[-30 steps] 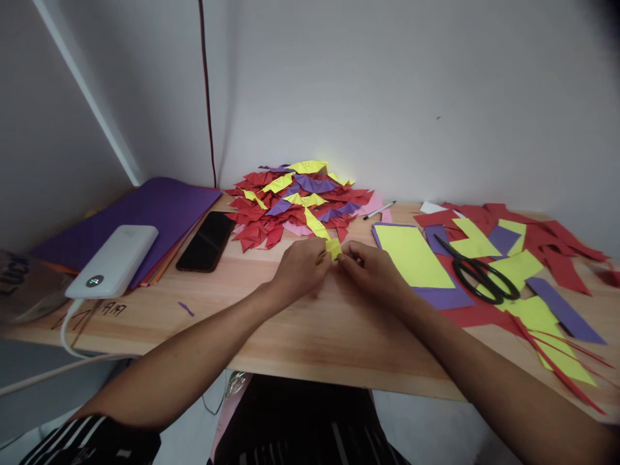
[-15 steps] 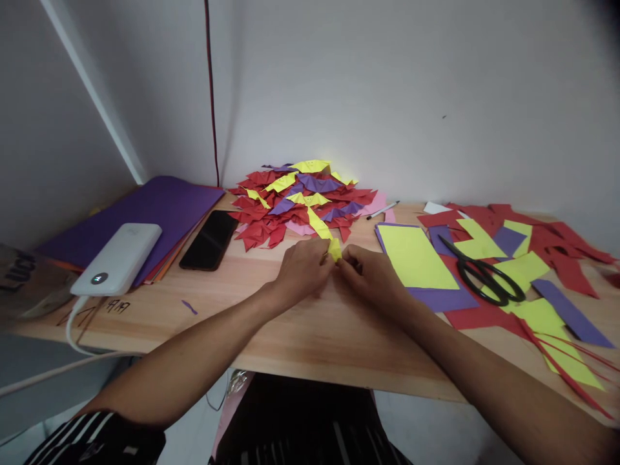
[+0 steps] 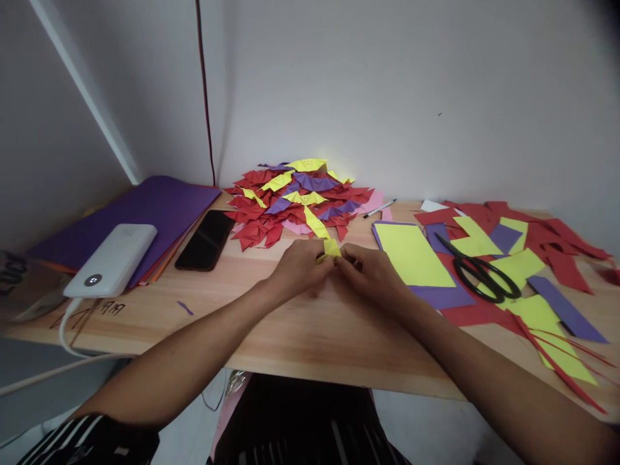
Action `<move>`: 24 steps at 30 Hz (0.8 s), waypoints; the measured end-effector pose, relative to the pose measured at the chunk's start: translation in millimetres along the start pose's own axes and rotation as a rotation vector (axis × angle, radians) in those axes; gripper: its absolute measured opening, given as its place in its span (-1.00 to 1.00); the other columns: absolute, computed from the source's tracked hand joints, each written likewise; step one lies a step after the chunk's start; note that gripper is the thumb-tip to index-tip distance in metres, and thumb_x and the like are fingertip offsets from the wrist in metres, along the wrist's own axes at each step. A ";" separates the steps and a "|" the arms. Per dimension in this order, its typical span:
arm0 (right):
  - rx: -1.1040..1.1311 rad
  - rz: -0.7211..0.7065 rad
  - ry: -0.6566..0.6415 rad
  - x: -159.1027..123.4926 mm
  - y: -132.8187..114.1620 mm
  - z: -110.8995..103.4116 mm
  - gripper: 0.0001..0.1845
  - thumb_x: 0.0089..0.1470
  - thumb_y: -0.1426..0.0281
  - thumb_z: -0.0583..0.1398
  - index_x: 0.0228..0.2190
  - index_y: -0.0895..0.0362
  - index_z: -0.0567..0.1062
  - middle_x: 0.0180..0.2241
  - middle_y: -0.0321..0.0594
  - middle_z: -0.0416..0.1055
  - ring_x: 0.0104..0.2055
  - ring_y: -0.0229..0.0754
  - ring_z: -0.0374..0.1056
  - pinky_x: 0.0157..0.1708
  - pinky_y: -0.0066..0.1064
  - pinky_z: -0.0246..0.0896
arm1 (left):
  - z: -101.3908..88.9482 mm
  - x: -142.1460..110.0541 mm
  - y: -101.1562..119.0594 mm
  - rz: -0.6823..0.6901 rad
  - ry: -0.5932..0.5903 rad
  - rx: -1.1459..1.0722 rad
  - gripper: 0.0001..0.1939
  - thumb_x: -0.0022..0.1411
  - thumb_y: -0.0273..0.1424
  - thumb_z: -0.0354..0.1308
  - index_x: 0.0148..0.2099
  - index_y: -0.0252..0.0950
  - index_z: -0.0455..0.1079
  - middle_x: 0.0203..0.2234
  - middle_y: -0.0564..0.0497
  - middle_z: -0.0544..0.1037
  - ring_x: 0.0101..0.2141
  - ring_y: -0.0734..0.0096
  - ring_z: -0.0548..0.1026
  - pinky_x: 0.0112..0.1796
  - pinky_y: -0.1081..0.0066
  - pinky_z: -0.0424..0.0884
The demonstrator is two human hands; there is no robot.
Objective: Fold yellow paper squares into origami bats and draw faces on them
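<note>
Turned since half a second ago, the small yellow paper (image 3: 331, 247) shows me a broader face. Over the worktop (image 3: 310, 329), before the folded-paper heap (image 3: 290, 213), the left hand (image 3: 303, 268) and right hand (image 3: 372, 270) pinch it with their fingers (image 3: 349, 271).

The wooden table (image 3: 310, 336) bears a phone (image 3: 206, 240), folded papers (image 3: 303, 199) and scraps (image 3: 518, 263).

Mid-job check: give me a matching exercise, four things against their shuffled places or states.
1. small yellow paper piece
2. long black scissors
3. black rectangular phone
4. white rounded power bank

A. lying on coloured paper scraps
B. joined to a white cable
C. held between left hand and right hand
D. between purple paper sheets and multicoloured folded-paper pile

Pairs: 1-C; 2-A; 3-D; 4-B
</note>
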State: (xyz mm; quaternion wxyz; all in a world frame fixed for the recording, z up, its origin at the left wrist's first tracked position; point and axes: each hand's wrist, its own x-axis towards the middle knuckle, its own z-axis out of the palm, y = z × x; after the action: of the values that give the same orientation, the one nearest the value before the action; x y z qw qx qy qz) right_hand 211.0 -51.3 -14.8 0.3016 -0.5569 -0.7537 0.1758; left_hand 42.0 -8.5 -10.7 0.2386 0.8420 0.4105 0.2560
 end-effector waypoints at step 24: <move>0.032 0.013 -0.007 0.4 -0.6 -0.9 -0.71 0.18 0.31 0.03 -0.56 0.11 0.25 -0.60 -0.36 0.24 -0.54 -0.29 0.13 -0.49 -0.44 -0.07 | -1.1 -0.9 0.4 0.017 0.036 0.025 -0.80 0.16 -0.38 -0.03 -0.48 -0.32 0.28 -0.59 0.08 0.36 -0.52 0.51 0.24 -0.46 0.44 0.04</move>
State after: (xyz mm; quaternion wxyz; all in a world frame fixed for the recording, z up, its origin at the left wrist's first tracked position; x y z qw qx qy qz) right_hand 211.0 -51.2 -13.7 0.3066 -0.5565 -0.7481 0.1916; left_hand 41.1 -9.3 -9.8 0.2184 0.8437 0.4107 0.2679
